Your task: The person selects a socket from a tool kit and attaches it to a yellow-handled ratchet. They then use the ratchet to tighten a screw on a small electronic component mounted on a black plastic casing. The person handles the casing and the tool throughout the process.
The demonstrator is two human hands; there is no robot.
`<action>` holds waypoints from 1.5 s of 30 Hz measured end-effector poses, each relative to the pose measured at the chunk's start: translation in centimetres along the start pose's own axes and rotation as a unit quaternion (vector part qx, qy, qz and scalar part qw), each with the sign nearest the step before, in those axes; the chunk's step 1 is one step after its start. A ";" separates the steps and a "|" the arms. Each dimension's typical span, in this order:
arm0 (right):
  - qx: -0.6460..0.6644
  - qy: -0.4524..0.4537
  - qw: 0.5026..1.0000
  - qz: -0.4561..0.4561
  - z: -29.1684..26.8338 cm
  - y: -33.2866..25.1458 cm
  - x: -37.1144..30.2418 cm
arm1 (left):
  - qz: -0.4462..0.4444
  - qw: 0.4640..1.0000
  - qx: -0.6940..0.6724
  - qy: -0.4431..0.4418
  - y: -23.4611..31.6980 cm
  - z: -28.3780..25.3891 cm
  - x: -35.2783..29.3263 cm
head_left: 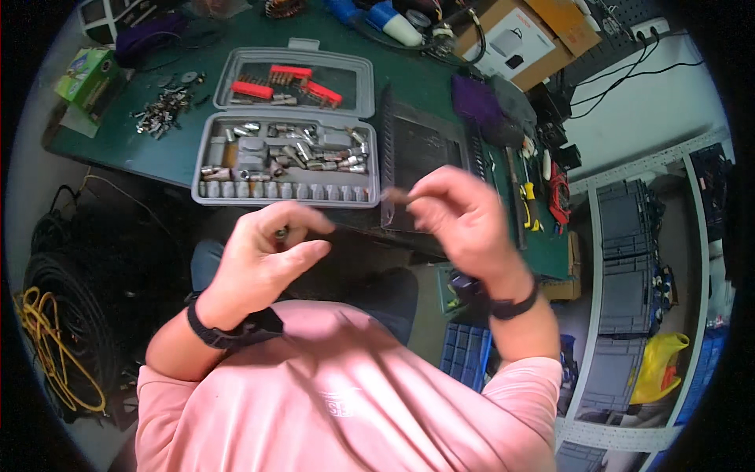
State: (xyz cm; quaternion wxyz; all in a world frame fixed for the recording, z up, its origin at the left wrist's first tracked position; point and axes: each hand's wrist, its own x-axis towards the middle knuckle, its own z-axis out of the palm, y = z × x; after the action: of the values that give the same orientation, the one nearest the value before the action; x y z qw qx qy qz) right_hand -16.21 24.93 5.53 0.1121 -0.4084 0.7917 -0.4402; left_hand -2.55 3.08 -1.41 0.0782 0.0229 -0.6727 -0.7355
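Note:
My left hand [263, 259] is in front of the grey socket case [198, 161], thumb and forefinger apart. A small round metal piece [281, 232], perhaps a socket, shows among its curled fingers. To the right, my right hand [465, 228] pinches a small brownish piece [395, 194], too blurred to name, over the near edge of a black tray [421, 169]. The case lies open. Its base holds loose silver sockets [303, 149] and a row of sockets [271, 190] along the front. Red bit holders [322, 94] rest in the lid [358, 82].
Loose metal parts [163, 110] lie heaped on the green table [145, 164], by a green box [88, 79]. Yellow-handled and red tools [528, 206] lie at the right. A cardboard box [515, 43] stands behind. Shelves with grey crates [621, 295] stand right; coiled cables [59, 346] lie left.

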 end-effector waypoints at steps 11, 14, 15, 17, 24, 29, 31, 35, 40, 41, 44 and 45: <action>-0.503 -0.126 0.854 0.050 -7.4 4.7 2.4 | -0.076 0.991 0.101 -0.033 -2.8 -2.3 -2.3; -0.523 -0.159 0.837 0.035 -6.9 5.4 2.9 | -0.087 0.991 0.104 -0.023 -3.2 -2.5 -2.5; -0.531 -0.164 0.830 0.037 -6.8 5.3 3.1 | -0.079 0.991 0.108 -0.021 -3.3 -2.5 -2.4; -0.543 -0.176 0.820 0.042 -6.6 5.4 3.3 | -0.079 0.990 0.112 -0.023 -3.3 -2.6 -2.4; -0.548 -0.213 0.805 0.075 -6.6 5.6 3.7 | -0.080 0.989 0.116 -0.041 -3.9 -2.4 -2.3; -0.525 -0.226 0.816 0.085 -6.3 5.1 4.2 | -0.082 0.989 0.117 -0.043 -4.1 -2.4 -2.4; -0.519 -0.228 0.818 0.095 -6.1 5.1 4.3 | -0.091 0.988 0.118 -0.046 -3.8 -2.5 -2.4; -0.522 -0.219 0.821 0.070 -6.2 5.3 4.1 | -0.103 0.987 0.113 -0.046 -3.7 -2.5 -2.5; -0.516 -0.207 0.831 0.017 -6.4 5.5 4.0 | -0.081 0.990 0.109 -0.039 -4.3 -2.3 -2.6; -0.516 -0.201 0.833 0.008 -6.5 5.5 3.9 | -0.082 0.990 0.109 -0.040 -4.3 -2.3 -2.5; -0.515 -0.184 0.837 -0.012 -6.6 5.7 3.8 | -0.080 0.990 0.108 -0.039 -4.4 -2.2 -2.8; -0.511 -0.183 0.840 -0.010 -6.6 5.8 3.7 | -0.081 0.990 0.107 -0.041 -4.5 -2.2 -2.8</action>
State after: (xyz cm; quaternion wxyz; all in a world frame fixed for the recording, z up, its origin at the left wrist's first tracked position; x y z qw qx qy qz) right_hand -25.33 27.79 5.52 0.0261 -0.4886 0.8653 0.1086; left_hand 0.10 1.66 -6.34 -0.0115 0.0553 -0.7459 -0.6637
